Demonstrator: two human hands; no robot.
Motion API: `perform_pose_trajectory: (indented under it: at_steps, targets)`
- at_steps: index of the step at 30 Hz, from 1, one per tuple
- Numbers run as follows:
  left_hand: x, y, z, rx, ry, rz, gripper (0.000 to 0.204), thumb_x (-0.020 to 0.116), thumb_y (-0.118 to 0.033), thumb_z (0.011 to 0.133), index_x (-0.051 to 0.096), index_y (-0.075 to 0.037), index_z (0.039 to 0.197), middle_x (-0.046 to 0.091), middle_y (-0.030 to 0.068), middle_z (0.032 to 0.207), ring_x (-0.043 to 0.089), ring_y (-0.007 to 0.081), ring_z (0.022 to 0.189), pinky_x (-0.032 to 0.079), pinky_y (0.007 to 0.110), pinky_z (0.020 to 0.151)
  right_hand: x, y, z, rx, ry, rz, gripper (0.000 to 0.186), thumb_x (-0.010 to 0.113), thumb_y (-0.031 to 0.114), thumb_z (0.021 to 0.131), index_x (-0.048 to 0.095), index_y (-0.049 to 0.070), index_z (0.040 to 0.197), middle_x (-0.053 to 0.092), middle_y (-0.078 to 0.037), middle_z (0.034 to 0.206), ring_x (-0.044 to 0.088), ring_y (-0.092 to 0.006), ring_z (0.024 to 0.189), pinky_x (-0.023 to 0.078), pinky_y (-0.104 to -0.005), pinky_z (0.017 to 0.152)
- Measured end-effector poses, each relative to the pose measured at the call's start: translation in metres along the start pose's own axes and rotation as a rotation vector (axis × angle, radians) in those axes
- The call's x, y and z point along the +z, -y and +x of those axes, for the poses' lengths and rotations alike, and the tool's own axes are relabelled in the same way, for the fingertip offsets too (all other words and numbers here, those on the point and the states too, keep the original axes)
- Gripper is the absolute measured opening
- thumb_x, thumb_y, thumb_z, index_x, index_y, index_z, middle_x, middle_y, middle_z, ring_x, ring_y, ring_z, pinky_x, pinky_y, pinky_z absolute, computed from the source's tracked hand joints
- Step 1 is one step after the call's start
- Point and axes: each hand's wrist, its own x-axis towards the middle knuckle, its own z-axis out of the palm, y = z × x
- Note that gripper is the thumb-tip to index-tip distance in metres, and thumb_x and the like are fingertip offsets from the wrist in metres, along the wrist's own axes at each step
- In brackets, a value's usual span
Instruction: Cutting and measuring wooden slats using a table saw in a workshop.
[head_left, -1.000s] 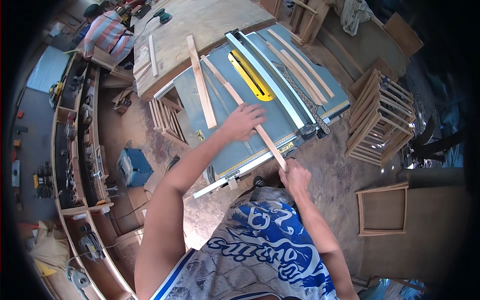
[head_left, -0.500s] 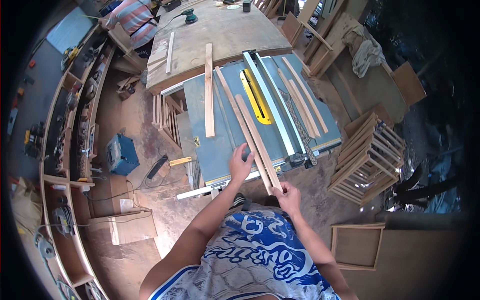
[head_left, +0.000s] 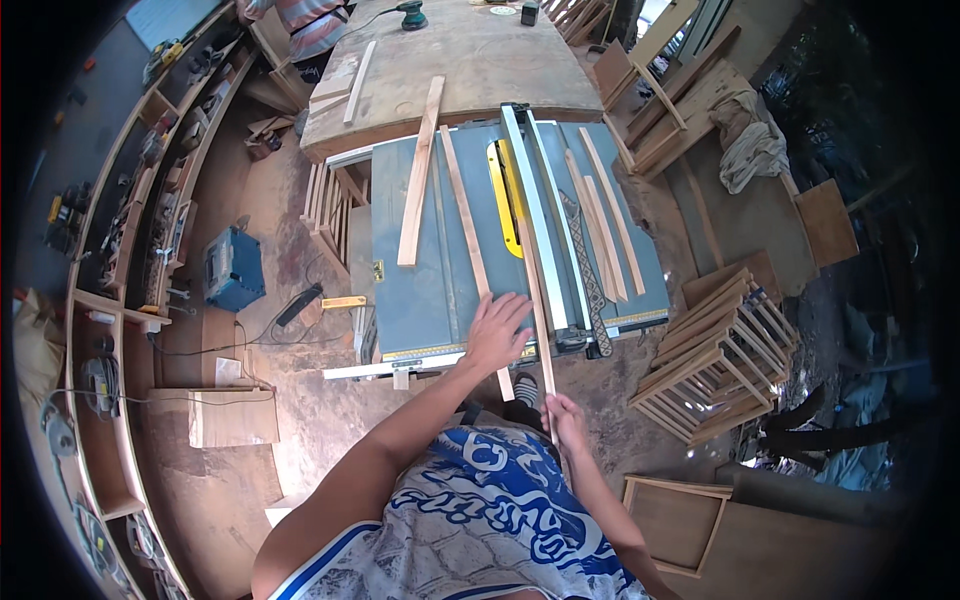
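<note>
Nearest the body, the right hand [head_left: 568, 420] pinches the near end of a narrow wooden strip [head_left: 541, 330], which reaches over the saw table [head_left: 410, 310] and runs close along the left side of the pale metal fence [head_left: 540, 235]. The left hand [head_left: 497, 332] is palm down, fingers spread, over a second strip [head_left: 464, 215]; whether its fingertips touch the held one I cannot tell. The step in hand looks like lining up the strip against the fence — feeding it forward would call for steady side pressure and fingers well clear of the slotted yellow plate [head_left: 505, 200]. Farther off, a thicker piece [head_left: 420, 185] slants up towards the workbench [head_left: 470, 70], where a green sander [head_left: 411, 16] sits.
</note>
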Motion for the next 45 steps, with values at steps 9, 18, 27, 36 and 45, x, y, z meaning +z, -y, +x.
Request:
perform_pose_trajectory:
  at_steps: [9, 18, 27, 36, 45]
  targets:
    - [0.031, 0.004, 0.033, -0.029, 0.272, 0.196, 0.066, 0.067, -0.034, 0.089, 0.05, -0.003, 0.145, 0.051, 0.0195, 0.152, 0.048, 0.0302, 0.141, 0.024, 0.056, 0.124, -0.014, 0.029, 0.03, 0.055, 0.006, -0.129, 0.041, 0.067, 0.019, 0.101, 0.06, -0.001, 0.136, 0.072, -0.01, 0.113, 0.073, -0.0168, 0.087, 0.061, -0.0267, 0.073]
    - [0.044, 0.026, 0.062, -0.27, 0.31, 0.142, 0.073, 0.064, -0.032, 0.096, 0.035, -0.008, 0.158, 0.039, 0.0161, 0.163, 0.045, 0.0301, 0.145, 0.033, 0.054, 0.121, -0.065, 0.008, 0.099, 0.09, 0.236, 0.226, 0.028, 0.06, 0.008, 0.102, 0.064, 0.002, 0.128, 0.074, -0.013, 0.111, 0.075, -0.0238, 0.092, 0.064, -0.0337, 0.077]
    - [0.047, 0.035, 0.07, -0.417, 0.172, 0.157, 0.062, 0.066, -0.027, 0.097, 0.045, -0.007, 0.152, 0.049, 0.0146, 0.155, 0.054, 0.0297, 0.136, 0.042, 0.046, 0.115, -0.189, 0.055, 0.304, -0.082, -0.126, 0.918, 0.038, 0.065, 0.018, 0.091, 0.065, 0.009, 0.128, 0.07, -0.012, 0.126, 0.069, -0.0306, 0.113, 0.057, -0.0518, 0.098]
    - [0.059, 0.025, 0.087, -0.381, 0.12, 0.127, 0.062, 0.068, -0.026, 0.094, 0.049, 0.0, 0.147, 0.057, 0.0166, 0.146, 0.056, 0.0293, 0.131, 0.042, 0.043, 0.113, -0.212, 0.039, 0.295, -0.013, 0.076, 0.662, 0.044, 0.066, 0.017, 0.092, 0.061, 0.009, 0.134, 0.067, -0.013, 0.132, 0.067, -0.0319, 0.118, 0.055, -0.0533, 0.101]
    - [0.051, 0.031, 0.084, -0.42, 0.284, 0.08, 0.077, 0.07, -0.027, 0.091, 0.038, 0.0, 0.155, 0.047, 0.0178, 0.157, 0.044, 0.0312, 0.145, 0.036, 0.045, 0.119, -0.18, 0.012, 0.202, 0.192, 0.578, 0.212, 0.04, 0.062, 0.015, 0.096, 0.061, 0.012, 0.136, 0.063, -0.013, 0.139, 0.061, -0.0341, 0.128, 0.049, -0.0557, 0.107]
